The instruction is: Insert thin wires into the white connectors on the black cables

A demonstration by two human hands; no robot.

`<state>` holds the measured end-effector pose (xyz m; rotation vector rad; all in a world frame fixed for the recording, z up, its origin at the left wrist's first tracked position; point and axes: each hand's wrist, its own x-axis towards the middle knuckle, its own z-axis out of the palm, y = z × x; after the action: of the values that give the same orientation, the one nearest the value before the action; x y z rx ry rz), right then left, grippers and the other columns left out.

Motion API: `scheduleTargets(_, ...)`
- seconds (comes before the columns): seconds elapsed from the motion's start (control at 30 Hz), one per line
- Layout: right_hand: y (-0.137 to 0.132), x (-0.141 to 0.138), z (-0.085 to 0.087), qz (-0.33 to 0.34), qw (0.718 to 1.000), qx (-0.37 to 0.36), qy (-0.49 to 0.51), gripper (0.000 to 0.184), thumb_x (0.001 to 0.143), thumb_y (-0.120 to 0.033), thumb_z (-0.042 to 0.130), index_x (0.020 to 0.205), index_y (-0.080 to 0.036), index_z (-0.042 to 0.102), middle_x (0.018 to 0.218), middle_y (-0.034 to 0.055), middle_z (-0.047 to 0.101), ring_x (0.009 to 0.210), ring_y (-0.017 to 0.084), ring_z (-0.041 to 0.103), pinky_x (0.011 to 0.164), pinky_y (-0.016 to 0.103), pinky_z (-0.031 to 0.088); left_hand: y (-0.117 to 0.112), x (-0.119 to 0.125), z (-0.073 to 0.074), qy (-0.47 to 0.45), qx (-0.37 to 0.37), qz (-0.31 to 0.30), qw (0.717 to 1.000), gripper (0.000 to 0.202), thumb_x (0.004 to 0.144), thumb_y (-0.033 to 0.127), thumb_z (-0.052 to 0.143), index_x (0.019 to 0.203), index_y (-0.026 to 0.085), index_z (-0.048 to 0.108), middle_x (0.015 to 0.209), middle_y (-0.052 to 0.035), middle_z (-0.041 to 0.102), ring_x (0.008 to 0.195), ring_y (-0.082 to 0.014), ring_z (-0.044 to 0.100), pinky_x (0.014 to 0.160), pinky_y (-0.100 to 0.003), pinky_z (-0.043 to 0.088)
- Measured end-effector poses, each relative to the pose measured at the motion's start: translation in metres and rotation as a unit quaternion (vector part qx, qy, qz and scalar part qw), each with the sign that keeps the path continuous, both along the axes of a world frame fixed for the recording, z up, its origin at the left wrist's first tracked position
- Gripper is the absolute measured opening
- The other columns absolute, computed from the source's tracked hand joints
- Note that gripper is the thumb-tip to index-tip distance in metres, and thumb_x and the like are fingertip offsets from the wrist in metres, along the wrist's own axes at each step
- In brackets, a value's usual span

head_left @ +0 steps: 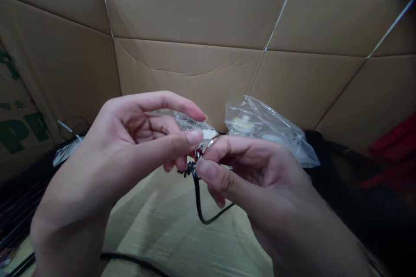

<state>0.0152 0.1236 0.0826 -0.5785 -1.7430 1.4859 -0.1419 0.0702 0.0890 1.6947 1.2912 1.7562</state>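
Observation:
Both hands meet over the middle of the work surface around the stripped end of a black cable [198, 199]. Thin coloured wires [196, 156], some red and some blue, fan out there, with short black pieces [186, 169] beside them. My right hand [240, 173] pinches the wire end between thumb and index finger. On the other side, my left hand [139, 138] has its thumb and lower fingers closed at the wires, while its index finger is lifted away. The fingertips partly hide the wires. From the hands the cable hangs down and curves right, behind my right hand.
Clear plastic bags [269, 125] with pale parts lie behind the hands. Cardboard walls [195, 60] surround the wrapped tan surface [169, 225]. A bundle of black cables [19, 207] lies left, another black cable [133, 260] in front, red cloth [394, 151] at right.

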Motion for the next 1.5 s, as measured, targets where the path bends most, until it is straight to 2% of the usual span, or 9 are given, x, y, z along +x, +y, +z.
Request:
scheduleTargets(0.1, 0.009, 0.003, -0.001, 0.051, 0.999, -0.012, -0.014, 0.017, 0.076, -0.03, 0.072, 0.064, -0.02, 0.066, 0.062, -0.0001, 0.06, 0.055, 0.01, 0.047, 0.043, 0.02, 0.035, 0.0, -0.005, -0.001, 0.025, -0.003, -0.015, 1.0, 0.02, 0.081, 0.017, 0.072, 0.098, 0.027, 0.074, 0.061, 0.0026, 0.065, 0.051, -0.0062, 0.056, 0.046, -0.008, 0.047)
scheduleTargets(0.2, 0.017, 0.003, -0.002, 0.066, 0.997, 0.007, -0.026, 0.017, 0.076, -0.029, 0.074, 0.065, -0.019, 0.066, 0.061, -0.0011, 0.058, 0.051, 0.008, 0.044, 0.042, 0.02, 0.034, 0.0, -0.006, 0.0, 0.053, 0.005, -0.005, 0.999, 0.022, 0.079, 0.017, 0.074, 0.099, 0.026, 0.071, 0.062, 0.0021, 0.068, 0.05, -0.0081, 0.06, 0.044, -0.01, 0.048)
scheduleTargets(0.37, 0.024, 0.001, -0.003, 0.06, 0.997, 0.021, -0.041, 0.018, 0.076, -0.031, 0.074, 0.065, -0.019, 0.067, 0.072, 0.0016, 0.065, 0.053, 0.008, 0.046, 0.042, 0.02, 0.034, -0.001, -0.002, -0.003, 0.083, 0.008, 0.028, 0.996, 0.02, 0.083, 0.018, 0.072, 0.1, 0.027, 0.069, 0.07, 0.0024, 0.073, 0.053, -0.0108, 0.066, 0.045, -0.012, 0.051)
scheduleTargets(0.63, 0.029, 0.0, -0.008, 0.104, 0.994, 0.019, -0.039, 0.024, 0.081, -0.038, 0.067, 0.065, -0.02, 0.066, 0.064, 0.0004, 0.058, 0.054, 0.011, 0.05, 0.044, 0.021, 0.04, 0.004, -0.007, -0.005, 0.111, 0.051, 0.016, 0.992, 0.017, 0.083, 0.019, 0.072, 0.098, 0.026, 0.07, 0.067, 0.0034, 0.072, 0.047, -0.0089, 0.063, 0.04, -0.01, 0.048)
scheduleTargets(0.8, 0.03, -0.005, -0.007, 0.095, 0.995, -0.01, -0.036, 0.021, 0.076, -0.036, 0.07, 0.064, -0.019, 0.065, 0.067, 0.0029, 0.062, 0.056, 0.012, 0.051, 0.042, 0.02, 0.039, 0.002, -0.002, -0.004, 0.102, 0.022, 0.05, 0.993, 0.017, 0.083, 0.018, 0.07, 0.096, 0.029, 0.068, 0.071, 0.0031, 0.073, 0.054, -0.0129, 0.069, 0.045, -0.014, 0.051)
scheduleTargets(0.9, 0.028, -0.006, -0.007, 0.084, 0.996, -0.018, -0.031, 0.022, 0.077, -0.037, 0.071, 0.064, -0.019, 0.066, 0.071, 0.0031, 0.064, 0.051, 0.009, 0.048, 0.04, 0.02, 0.037, 0.004, 0.001, -0.006, 0.103, 0.041, 0.073, 0.991, 0.012, 0.082, 0.022, 0.072, 0.091, 0.028, 0.068, 0.066, 0.0037, 0.069, 0.049, -0.0103, 0.064, 0.041, -0.013, 0.048)
scheduleTargets(1.1, 0.025, -0.009, -0.011, 0.057, 0.998, 0.002, 0.002, 0.025, 0.08, -0.036, 0.069, 0.062, -0.02, 0.066, 0.052, -0.0024, 0.052, 0.044, 0.008, 0.044, 0.037, 0.018, 0.032, 0.006, 0.007, -0.008, 0.08, 0.042, 0.099, 0.991, 0.009, 0.082, 0.022, 0.071, 0.089, 0.027, 0.066, 0.063, 0.0044, 0.063, 0.054, -0.0087, 0.059, 0.042, -0.013, 0.044)
scheduleTargets(1.33, 0.02, -0.015, -0.008, -0.018, 0.997, 0.024, 0.067, 0.009, 0.073, -0.024, 0.078, 0.066, -0.02, 0.075, 0.058, -0.0012, 0.067, 0.051, 0.008, 0.06, 0.046, 0.014, 0.049, 0.008, 0.008, -0.002, 0.0, -0.014, 0.059, 0.998, 0.015, 0.081, 0.024, 0.07, 0.09, 0.028, 0.059, 0.062, 0.0046, 0.062, 0.056, -0.0124, 0.058, 0.046, -0.019, 0.044)
scheduleTargets(1.5, 0.017, -0.012, -0.002, 0.002, 0.994, 0.014, 0.11, 0.009, 0.067, -0.013, 0.08, 0.066, -0.02, 0.076, 0.065, -0.0003, 0.075, 0.062, 0.013, 0.072, 0.054, 0.013, 0.057, 0.006, 0.008, -0.001, -0.051, -0.033, 0.008, 0.998, 0.022, 0.078, 0.02, 0.072, 0.091, 0.027, 0.057, 0.059, 0.0046, 0.062, 0.055, -0.0122, 0.058, 0.047, -0.018, 0.044)
